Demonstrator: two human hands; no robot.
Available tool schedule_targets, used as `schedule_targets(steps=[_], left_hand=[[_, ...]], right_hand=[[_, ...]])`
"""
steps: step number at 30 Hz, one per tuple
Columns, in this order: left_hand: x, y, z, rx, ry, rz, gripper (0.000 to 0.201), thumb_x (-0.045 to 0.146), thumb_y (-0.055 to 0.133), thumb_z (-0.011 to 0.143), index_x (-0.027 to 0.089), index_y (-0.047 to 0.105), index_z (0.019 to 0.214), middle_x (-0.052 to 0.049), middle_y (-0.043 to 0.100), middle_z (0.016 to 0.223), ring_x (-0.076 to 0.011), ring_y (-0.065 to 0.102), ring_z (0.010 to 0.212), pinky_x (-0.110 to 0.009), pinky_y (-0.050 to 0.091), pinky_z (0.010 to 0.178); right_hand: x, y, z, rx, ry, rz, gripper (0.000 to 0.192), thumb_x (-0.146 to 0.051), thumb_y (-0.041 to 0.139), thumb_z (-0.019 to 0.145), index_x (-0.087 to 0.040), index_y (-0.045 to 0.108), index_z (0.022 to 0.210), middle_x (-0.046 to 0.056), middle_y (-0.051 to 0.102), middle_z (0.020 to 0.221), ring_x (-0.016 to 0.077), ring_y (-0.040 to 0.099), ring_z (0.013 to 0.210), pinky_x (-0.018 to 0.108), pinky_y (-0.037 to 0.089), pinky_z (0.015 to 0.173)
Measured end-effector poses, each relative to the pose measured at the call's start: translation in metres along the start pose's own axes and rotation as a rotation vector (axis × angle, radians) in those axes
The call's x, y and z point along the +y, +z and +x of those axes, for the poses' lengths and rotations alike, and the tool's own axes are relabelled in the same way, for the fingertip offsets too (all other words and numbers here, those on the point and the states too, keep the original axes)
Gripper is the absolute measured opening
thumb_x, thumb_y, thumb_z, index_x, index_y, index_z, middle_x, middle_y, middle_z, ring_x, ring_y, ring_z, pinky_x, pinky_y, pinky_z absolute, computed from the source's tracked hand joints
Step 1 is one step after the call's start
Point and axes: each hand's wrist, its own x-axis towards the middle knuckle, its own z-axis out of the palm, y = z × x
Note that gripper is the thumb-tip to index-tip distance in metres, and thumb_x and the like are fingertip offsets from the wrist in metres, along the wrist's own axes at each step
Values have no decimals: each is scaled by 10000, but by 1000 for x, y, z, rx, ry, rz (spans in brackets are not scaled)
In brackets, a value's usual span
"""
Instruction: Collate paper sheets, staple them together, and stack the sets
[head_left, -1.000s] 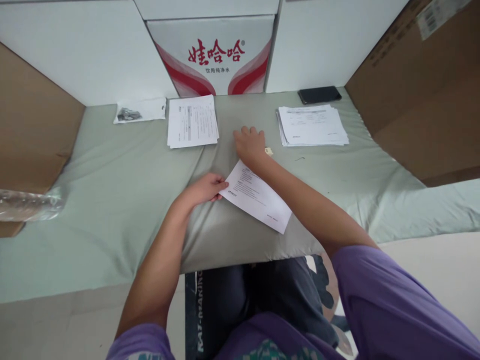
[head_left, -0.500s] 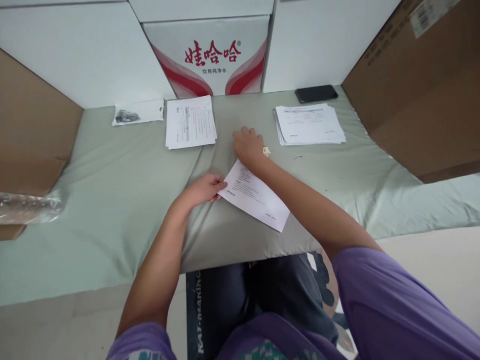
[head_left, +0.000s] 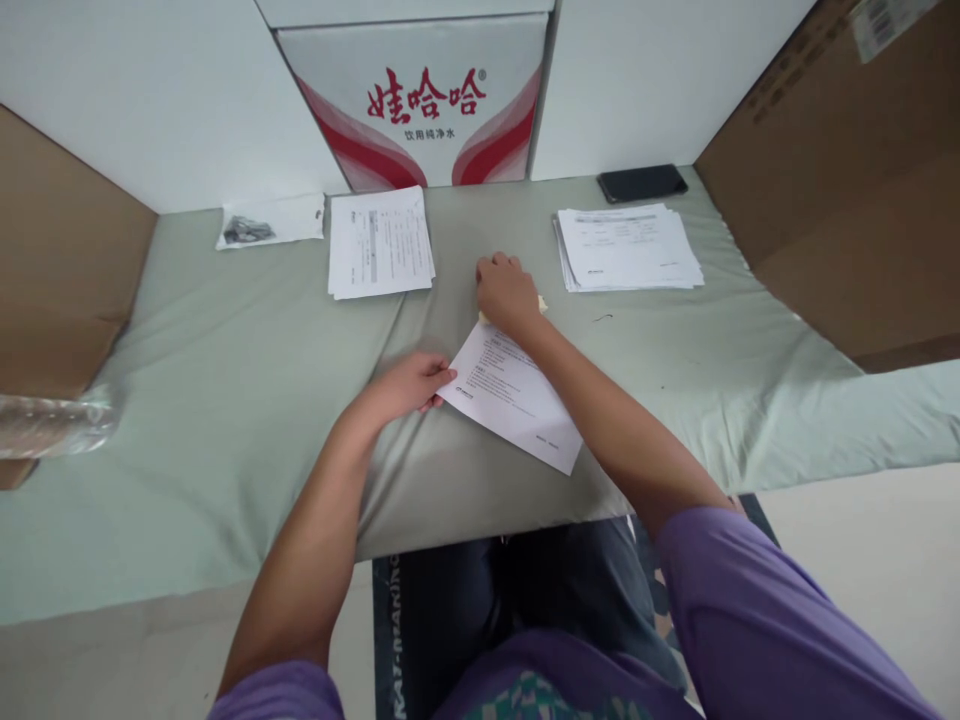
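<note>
At far left, a brown cardboard box (head_left: 60, 250) stands on a surface (head_left: 225, 430) draped in pale green cloth, with a clear plastic bottle (head_left: 56, 425) lying in front of it at the edge of view. Next, toward the back, are a small plastic bag (head_left: 292, 220) with dark contents and, just beside it, a stack of printed pages (head_left: 381, 243) turned sideways. Nearer, the left hand (head_left: 412, 385) has its fingers closed on the left corner of a printed sheet (head_left: 517, 400), thumb on top. The sheet lies at a slant in the middle, near the front edge. Behind, a white carton (head_left: 424, 100) bears red Chinese lettering. The right hand (head_left: 508, 290) is at the sheet's far end, its fingers curled downward; a pale yellow piece (head_left: 543, 304) peeks out beside it, and whether the fingers grip it cannot be told. Further right lies a second paper stack (head_left: 630, 248), with a black phone (head_left: 643, 184) behind it. Another cardboard box (head_left: 847, 200) fills the far right.
</note>
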Motion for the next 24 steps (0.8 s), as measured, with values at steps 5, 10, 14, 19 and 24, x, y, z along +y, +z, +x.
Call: schedule_targets(steps=[5, 10, 14, 19, 24], left_hand=[[-1, 0, -1, 4, 12, 1, 250, 353, 580, 886, 217, 537, 680, 19, 549, 505, -114, 432, 382, -251, 318, 429], [-1, -1, -3, -11, 2, 28, 246, 376, 547, 902, 222, 525, 713, 20, 565, 533, -113, 439, 407, -247, 329, 449], [0, -1, -4, -12, -6, 70, 259, 404, 531, 904, 221, 519, 721, 20, 563, 541, -113, 437, 416, -249, 336, 460], [-5, -13, -6, -63, 7, 113, 266, 413, 537, 890, 214, 527, 713, 17, 539, 555, -113, 447, 446, -249, 340, 476], [-15, -55, -26, -193, 45, 122, 271, 443, 608, 866, 207, 577, 738, 39, 471, 550, -93, 402, 447, -228, 330, 460]], right_hand=[[2, -1, 3, -11, 9, 40, 407, -113, 267, 983, -141, 605, 1208, 191, 564, 1272, 347, 478, 1198, 498, 443, 939], [2, -5, 7, -45, 40, 92, 357, -130, 300, 991, -148, 615, 1159, 185, 580, 1244, 348, 499, 1194, 520, 446, 959], [3, -6, 8, -57, 44, 111, 348, -112, 319, 976, -157, 628, 1128, 174, 591, 1233, 345, 509, 1189, 507, 455, 952], [9, -8, 11, -54, 27, 166, 345, -99, 345, 942, -154, 654, 1087, 163, 638, 1185, 335, 556, 1133, 485, 474, 932], [16, -14, 15, -65, 8, 338, 316, -103, 379, 922, -152, 667, 1042, 130, 690, 1090, 266, 614, 1010, 405, 478, 909]])
